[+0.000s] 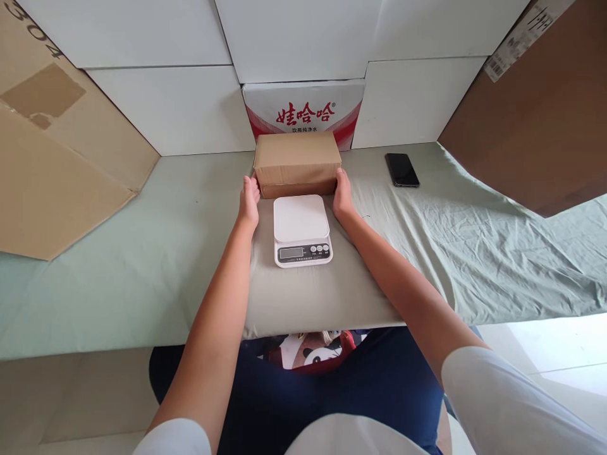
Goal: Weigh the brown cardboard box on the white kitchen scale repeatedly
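Nearest the camera sat a white scale [302, 229], display toward the person. Just behind it lay the unmarked cardboard box [297, 162], long axis left to right, its ends clasped by the left hand [249, 201] and right hand [342, 194]. Behind it, a half-hidden carton [303, 109] read "娃哈哈". A phone [402, 169] lay to the right.

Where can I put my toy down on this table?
Bare cloth lies left of the left hand, and between the phone and the table's front edge. The middle is crowded: both hands grip the brown box, with the scale in front.
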`<action>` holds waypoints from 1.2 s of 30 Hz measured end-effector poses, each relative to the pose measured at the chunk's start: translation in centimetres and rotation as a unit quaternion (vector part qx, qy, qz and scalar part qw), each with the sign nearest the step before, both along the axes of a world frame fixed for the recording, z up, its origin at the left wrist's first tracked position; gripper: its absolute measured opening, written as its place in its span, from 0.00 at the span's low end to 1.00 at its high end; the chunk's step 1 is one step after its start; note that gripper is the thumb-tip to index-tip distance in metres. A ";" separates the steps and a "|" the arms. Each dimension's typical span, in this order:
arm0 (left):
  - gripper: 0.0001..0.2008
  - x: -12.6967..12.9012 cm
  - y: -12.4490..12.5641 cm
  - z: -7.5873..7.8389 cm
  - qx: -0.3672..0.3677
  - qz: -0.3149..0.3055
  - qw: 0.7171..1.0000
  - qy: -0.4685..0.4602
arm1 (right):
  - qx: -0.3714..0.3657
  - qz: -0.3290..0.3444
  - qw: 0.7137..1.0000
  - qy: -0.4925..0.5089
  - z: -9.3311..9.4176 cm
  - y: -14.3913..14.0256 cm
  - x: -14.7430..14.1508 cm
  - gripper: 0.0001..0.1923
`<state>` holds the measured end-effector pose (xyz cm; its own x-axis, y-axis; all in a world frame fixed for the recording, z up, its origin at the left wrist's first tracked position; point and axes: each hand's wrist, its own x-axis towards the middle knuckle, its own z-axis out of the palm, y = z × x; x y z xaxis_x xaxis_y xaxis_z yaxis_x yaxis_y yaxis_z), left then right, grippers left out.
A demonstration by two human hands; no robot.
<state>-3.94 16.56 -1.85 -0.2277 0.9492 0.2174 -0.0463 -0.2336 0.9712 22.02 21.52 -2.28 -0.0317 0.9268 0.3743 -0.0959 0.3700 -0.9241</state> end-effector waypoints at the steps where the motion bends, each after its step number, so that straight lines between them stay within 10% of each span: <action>1: 0.56 0.0 0.0 -0.1 -0.002 0.001 1.000 0.000 | 0.003 0.005 1.000 -0.007 0.1 0.0 0.0 0.39; 36: 0.33 1.2 -0.4 0.9 -0.015 -0.018 0.998 -0.053 | -0.038 -0.003 0.999 -0.031 2.3 -1.5 -0.5 0.25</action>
<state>-2.76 16.14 -0.93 -0.2138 0.9627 0.1657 -0.1560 -0.2011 0.9671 21.53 20.01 0.03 -0.0462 0.9526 0.3008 -0.0364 0.2994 -0.9534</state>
